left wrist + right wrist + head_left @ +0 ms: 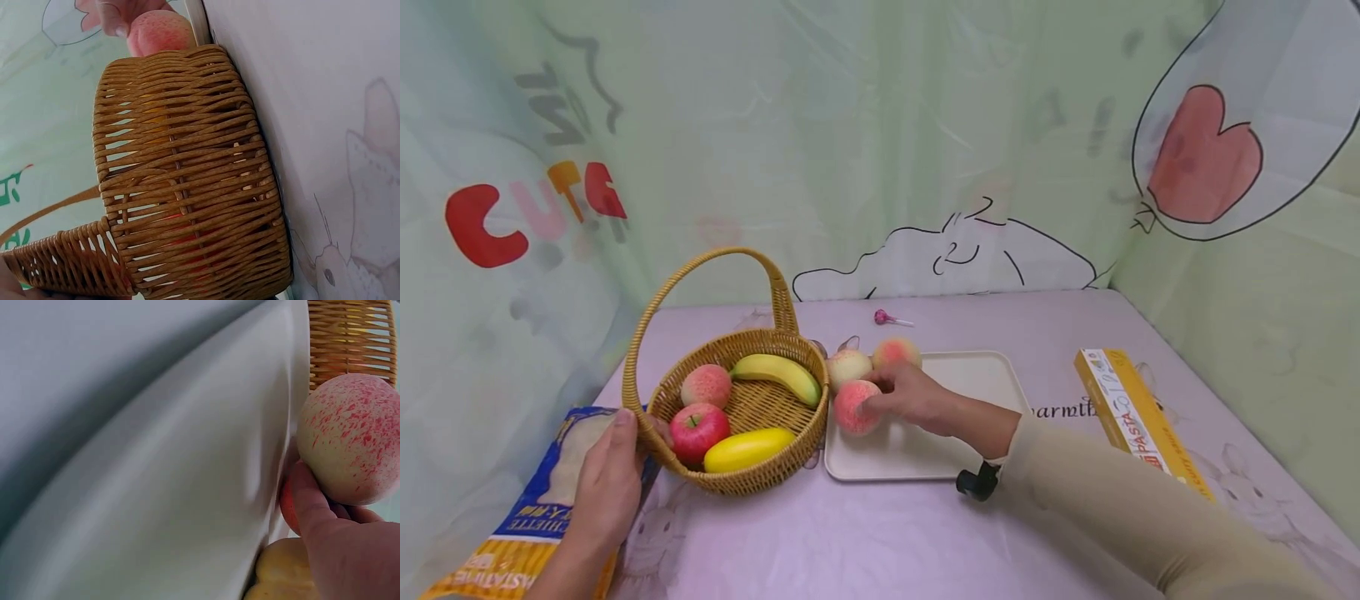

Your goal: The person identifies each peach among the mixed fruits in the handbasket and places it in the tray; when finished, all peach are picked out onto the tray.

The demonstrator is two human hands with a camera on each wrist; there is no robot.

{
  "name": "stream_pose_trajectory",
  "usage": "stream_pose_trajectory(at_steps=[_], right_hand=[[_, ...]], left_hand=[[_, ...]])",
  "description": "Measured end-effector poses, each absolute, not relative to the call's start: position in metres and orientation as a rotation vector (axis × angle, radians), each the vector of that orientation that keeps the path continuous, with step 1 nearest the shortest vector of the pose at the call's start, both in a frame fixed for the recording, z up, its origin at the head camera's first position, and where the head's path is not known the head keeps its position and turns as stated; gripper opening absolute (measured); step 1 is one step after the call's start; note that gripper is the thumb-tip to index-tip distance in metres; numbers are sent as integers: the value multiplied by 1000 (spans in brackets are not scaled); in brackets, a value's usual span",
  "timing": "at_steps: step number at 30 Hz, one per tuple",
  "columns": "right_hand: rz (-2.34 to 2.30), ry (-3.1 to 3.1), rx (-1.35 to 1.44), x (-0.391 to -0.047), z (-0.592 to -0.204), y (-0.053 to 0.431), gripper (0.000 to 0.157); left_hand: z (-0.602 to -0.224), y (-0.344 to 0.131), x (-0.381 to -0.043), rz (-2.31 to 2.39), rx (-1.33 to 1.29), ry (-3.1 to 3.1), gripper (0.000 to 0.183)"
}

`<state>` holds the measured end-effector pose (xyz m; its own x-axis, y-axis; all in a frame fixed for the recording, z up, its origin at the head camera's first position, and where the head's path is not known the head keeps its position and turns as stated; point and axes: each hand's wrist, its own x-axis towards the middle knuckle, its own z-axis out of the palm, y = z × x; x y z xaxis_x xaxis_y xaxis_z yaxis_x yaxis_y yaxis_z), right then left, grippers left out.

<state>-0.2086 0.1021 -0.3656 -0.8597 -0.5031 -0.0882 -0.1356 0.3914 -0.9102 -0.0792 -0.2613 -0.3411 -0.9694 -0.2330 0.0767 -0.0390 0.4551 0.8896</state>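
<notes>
My left hand (612, 467) grips the wicker basket (760, 479) at the left foot of its handle. In the basket lie a red apple (699, 433), a peach (706, 387), a banana (778, 377) and a smooth yellow fruit (748, 451). My right hand (919, 400) pinches a second pink peach (353, 437) between thumb and fingers, over the left side of the cream tray (925, 462) and close to the basket's rim. Just behind that peach sit a pale peach (848, 368) and an orange-pink peach (898, 353), the latter partly hidden by my hand.
A wrapped lollipop (891, 318) lies behind the tray. To the right is a yellow pasta box (1138, 421). A blue and yellow pasta bag (527, 525) lies at the left, partly under my left arm. Printed curtains (880, 150) enclose the table at the back and sides.
</notes>
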Motion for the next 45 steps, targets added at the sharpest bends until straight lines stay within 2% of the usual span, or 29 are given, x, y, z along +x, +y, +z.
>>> stream_pose_trajectory(at_steps=[6,14,22,26,33,45], right_hand=[[-1404,2345,-600,-206,-370,99,37],[-1395,2384,-587,-203,-369,96,43],[-1400,2393,-594,-204,-368,102,56],[-1394,2408,-566,-204,-360,105,53],[-1425,2418,-541,-208,-349,106,67],[-1462,2425,-569,-213,-332,105,71]], left_hand=[[-343,-263,-79,-1525,213,-2513,60],[-342,-264,-79,-1560,211,-2507,62],[-344,-262,-80,-1516,192,-2499,61],[-344,-262,-80,-1526,208,-2499,62],[-345,-260,-81,-1524,221,-2477,63],[-345,-259,-80,-1501,179,-2463,61]])
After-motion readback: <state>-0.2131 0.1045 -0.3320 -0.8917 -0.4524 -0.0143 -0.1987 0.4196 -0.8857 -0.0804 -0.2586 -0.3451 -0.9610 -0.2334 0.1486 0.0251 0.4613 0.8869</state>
